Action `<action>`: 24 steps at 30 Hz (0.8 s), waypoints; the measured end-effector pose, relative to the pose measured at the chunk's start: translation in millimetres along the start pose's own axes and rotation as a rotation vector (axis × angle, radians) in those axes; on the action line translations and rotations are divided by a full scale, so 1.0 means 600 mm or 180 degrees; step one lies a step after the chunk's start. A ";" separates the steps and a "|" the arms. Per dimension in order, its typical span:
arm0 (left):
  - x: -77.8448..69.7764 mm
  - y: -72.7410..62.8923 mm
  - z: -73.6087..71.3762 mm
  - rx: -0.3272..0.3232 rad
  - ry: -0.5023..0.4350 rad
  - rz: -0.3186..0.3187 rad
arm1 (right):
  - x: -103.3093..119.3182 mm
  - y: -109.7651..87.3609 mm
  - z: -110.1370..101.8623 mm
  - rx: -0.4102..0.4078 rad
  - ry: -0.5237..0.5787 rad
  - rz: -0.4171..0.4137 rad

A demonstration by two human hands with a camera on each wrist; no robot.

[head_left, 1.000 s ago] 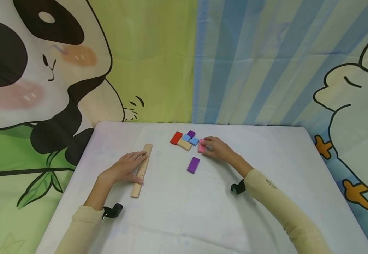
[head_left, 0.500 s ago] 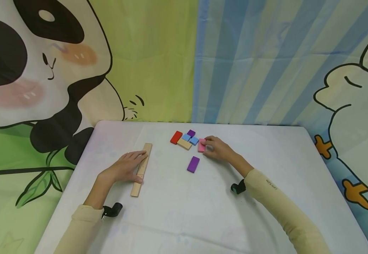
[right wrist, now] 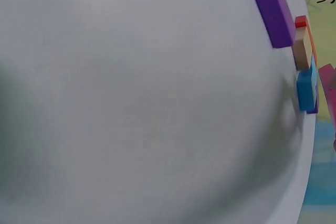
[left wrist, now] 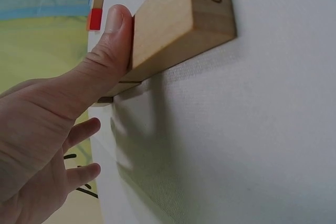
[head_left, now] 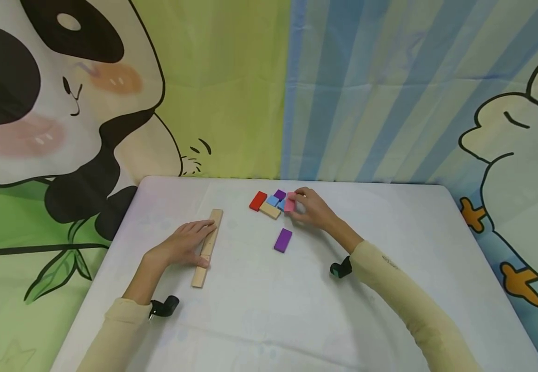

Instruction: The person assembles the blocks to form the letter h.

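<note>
Head cam looks forward-down over desk (head_left: 259, 320) from higher up; wrist cams sit low, close, rolled sideways, left sharing wooden blocks (left wrist: 163, 24) with head, right sharing larger purple block (right wrist: 270, 6).

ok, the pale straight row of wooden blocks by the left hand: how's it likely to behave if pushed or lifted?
The pale straight row of wooden blocks would probably separate if lifted by one end: seams show between pieces. Each piece looks rigid, judging by its crisp edges. Flat sides suggest sliding, not rolling.

soft shadows on the table (head_left: 259, 289); wrist views greyer, dimmer.
</note>
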State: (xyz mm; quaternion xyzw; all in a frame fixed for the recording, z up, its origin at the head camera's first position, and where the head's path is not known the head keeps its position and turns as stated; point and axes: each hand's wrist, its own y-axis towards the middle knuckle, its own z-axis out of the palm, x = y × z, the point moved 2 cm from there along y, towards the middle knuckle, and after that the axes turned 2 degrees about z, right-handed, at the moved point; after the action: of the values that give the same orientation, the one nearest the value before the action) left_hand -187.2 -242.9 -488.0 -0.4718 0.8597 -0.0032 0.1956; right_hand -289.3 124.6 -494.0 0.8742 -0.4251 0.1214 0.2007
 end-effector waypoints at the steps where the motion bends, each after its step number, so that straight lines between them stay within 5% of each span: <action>1: 0.000 0.000 -0.001 0.0004 -0.0001 -0.0004 | 0.005 0.007 0.002 -0.0012 0.0033 -0.0015; 11: 0.006 0.002 0.002 0.0097 -0.0041 -0.0142 | 0.099 0.082 0.056 0.0183 0.0330 -0.0362; 24: 0.004 0.008 0.001 0.0174 -0.0009 -0.0149 | 0.171 0.174 0.128 0.0384 0.0392 0.0031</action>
State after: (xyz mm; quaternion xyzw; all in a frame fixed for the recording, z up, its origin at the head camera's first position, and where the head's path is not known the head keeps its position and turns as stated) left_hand -192.3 -242.2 -490.1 -0.4863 0.8477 -0.0307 0.2095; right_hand -305.9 -39.8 -497.2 0.8735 -0.4081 0.2013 0.1730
